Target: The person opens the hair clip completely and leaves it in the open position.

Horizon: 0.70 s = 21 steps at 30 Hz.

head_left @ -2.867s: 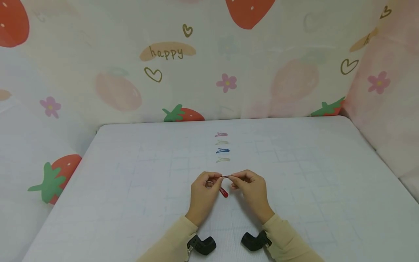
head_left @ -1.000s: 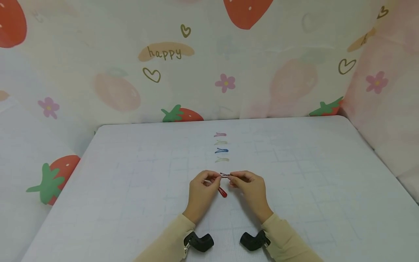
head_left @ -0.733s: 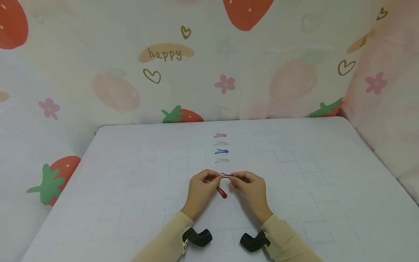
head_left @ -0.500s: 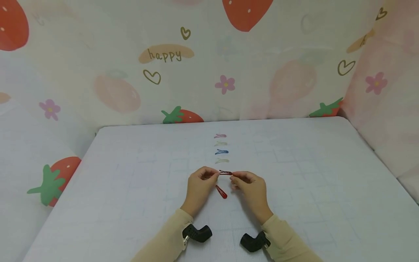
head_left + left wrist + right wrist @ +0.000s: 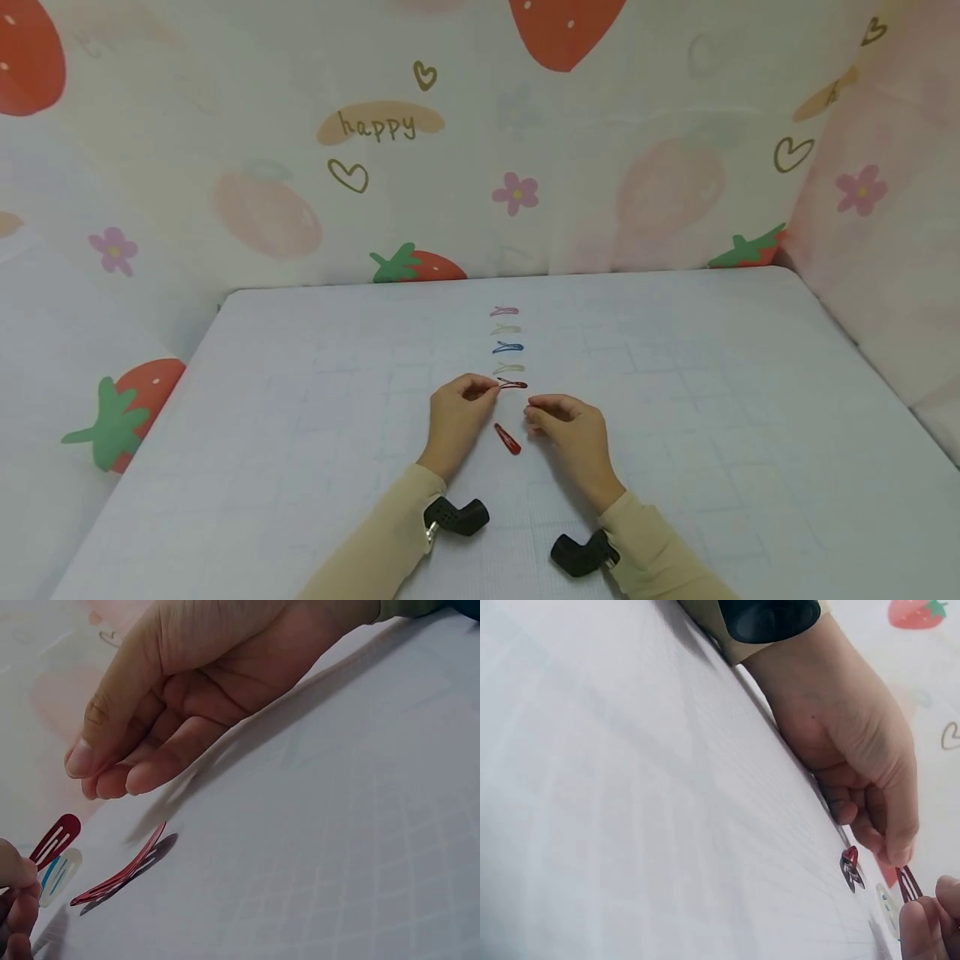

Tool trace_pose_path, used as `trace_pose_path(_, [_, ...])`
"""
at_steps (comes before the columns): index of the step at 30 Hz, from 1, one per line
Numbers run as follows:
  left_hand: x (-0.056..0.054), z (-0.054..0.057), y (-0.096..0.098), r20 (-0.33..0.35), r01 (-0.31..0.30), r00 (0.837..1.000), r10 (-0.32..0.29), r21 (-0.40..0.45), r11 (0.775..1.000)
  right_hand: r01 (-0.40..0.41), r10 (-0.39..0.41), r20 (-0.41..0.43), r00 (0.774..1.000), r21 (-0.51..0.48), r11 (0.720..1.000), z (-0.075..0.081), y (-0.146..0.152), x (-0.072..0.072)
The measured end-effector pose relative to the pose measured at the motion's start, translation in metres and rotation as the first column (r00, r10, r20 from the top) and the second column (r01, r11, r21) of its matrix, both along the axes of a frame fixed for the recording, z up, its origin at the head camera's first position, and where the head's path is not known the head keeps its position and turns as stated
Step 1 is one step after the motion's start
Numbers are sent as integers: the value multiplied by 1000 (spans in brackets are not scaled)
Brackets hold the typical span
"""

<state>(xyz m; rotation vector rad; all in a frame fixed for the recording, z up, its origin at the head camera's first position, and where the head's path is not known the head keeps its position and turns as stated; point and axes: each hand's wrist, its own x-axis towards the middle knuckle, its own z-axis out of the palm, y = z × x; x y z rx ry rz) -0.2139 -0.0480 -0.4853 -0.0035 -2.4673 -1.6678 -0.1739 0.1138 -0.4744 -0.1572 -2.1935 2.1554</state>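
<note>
My left hand (image 5: 459, 425) pinches the left end of a dark red snap hair clip (image 5: 514, 385), whose two arms stand apart. This clip is at the near end of a row of hair clips. To its right and nearer, my right hand (image 5: 572, 446) holds nothing, its fingers loosely bent, as the left wrist view also shows. Between the hands a second red hair clip (image 5: 507, 439) lies slantwise on the table; its arms look together. In the right wrist view, the left fingertips hold the dark red clip (image 5: 909, 883) by one end.
Beyond the hands, a pale clip (image 5: 509, 367), a blue clip (image 5: 508, 347), another pale clip (image 5: 506, 329) and a pink clip (image 5: 505, 311) form a column, their arms apart. The white table (image 5: 300, 400) ends at a strawberry-printed curtain (image 5: 585, 142).
The right hand has let go of the dark red clip, whose arms have spread apart. The left hand has carried it forward, up to the row. The other red clip has stayed in place.
</note>
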Motion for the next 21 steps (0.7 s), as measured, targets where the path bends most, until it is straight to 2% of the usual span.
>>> trace_pose_path(6, [-2,0,2,-4,-8,1000,8,-56,998,14,-14,-2,1000,35,999,0,0,1])
trace_pose_path(12, [-5,1,3,-5,-8,1000,8,-104,995,21,-21,-12,1000,33,999,0,0,1])
trace_pose_path(21, [-3,2,6,-24,-32,999,28,-155,987,7,-8,16,1000,32,999,-2,1,-1])
